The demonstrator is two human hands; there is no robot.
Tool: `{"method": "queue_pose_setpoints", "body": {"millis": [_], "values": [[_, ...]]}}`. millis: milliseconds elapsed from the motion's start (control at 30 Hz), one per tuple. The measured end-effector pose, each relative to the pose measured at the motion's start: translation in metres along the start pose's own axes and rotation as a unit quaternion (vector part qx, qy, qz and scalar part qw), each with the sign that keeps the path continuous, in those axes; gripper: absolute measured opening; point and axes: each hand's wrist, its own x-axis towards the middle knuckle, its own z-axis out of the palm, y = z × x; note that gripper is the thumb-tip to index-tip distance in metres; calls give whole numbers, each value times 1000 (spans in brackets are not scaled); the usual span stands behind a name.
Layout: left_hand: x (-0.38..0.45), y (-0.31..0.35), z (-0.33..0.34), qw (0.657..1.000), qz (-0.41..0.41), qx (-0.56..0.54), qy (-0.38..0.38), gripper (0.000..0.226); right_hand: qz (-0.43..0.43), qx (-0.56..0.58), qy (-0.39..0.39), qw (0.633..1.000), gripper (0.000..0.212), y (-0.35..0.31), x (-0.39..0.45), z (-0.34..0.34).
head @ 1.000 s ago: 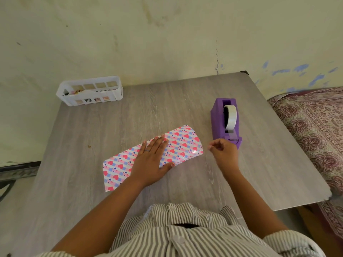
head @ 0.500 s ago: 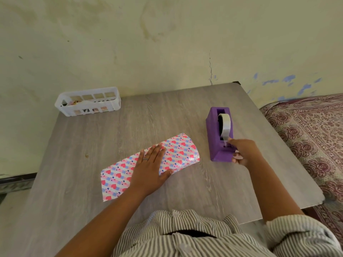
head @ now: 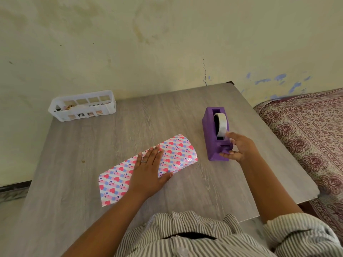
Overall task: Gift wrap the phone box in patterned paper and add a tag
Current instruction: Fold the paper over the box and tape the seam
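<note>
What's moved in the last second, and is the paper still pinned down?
The right hand left the near right end of the wrapped box and went to the purple tape dispenser; its fingertips now pinch at the tape roll while its lower fingers touch the dispenser's front. The left hand stays flat on the wrapped box, which has not shifted. The dispenser and the white basket stayed in place.

A white basket [head: 82, 105] with small items inside sits at the table's [head: 74, 164] far left corner. A patterned maroon cloth [head: 306, 130] lies beyond the table's right edge.
</note>
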Motion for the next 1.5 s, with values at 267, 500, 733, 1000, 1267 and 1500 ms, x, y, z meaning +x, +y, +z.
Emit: {"method": "queue_pose_setpoints", "body": {"millis": [267, 500, 733, 1000, 1267, 1500], "values": [[-1, -4, 2, 1000, 18, -3, 9, 76, -83, 91, 27, 992, 9, 31, -8, -4], [-1, -1, 3, 999, 6, 39, -1, 75, -117, 90, 27, 989, 18, 49, -6, -6], [-1, 0, 4, 999, 0, 51, -1, 73, -133, 13, 35, 990, 17, 62, 2, -12], [0, 2, 4, 998, -3, 61, -3, 73, -153, -66, 81, 983, 14, 65, 11, -11], [-1, 3, 3, 998, -3, 58, -5, 74, -207, -186, 141, 950, 13, 68, 18, -7], [-1, 3, 3, 998, -5, 58, -6, 75, -171, -176, 151, 957, 15, 90, 12, -29]]}}
